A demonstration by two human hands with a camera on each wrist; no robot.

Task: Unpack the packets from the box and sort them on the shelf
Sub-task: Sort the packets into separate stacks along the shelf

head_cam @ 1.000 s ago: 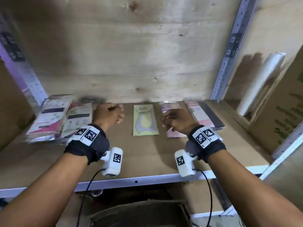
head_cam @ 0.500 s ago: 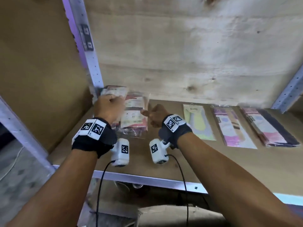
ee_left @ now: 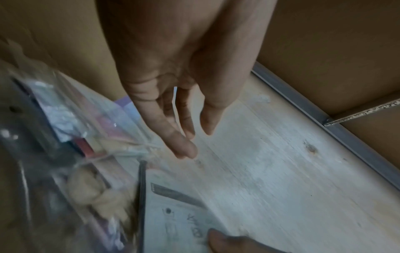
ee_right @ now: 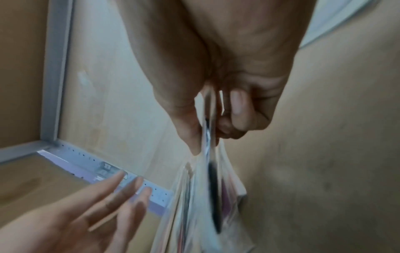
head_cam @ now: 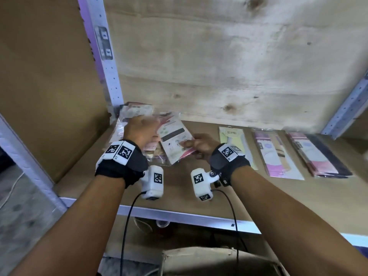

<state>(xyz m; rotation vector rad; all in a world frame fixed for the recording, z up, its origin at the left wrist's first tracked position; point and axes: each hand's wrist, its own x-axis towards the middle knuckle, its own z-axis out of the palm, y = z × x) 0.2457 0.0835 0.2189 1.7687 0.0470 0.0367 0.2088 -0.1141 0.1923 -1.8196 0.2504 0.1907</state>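
Since half a second ago our right hand (head_cam: 201, 145) has lifted a white-and-pink packet (head_cam: 175, 142) off the heap (head_cam: 135, 124) at centre left of the frame, pinching its corner. Our left hand (ee_left: 173, 106) hangs open, fingers straight, holding nothing. We judge that packet is headed for a row on the shelf (head_cam: 199, 188).

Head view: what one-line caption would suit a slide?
Right hand pinches a white packet over the shelf; left hand open above the pile.
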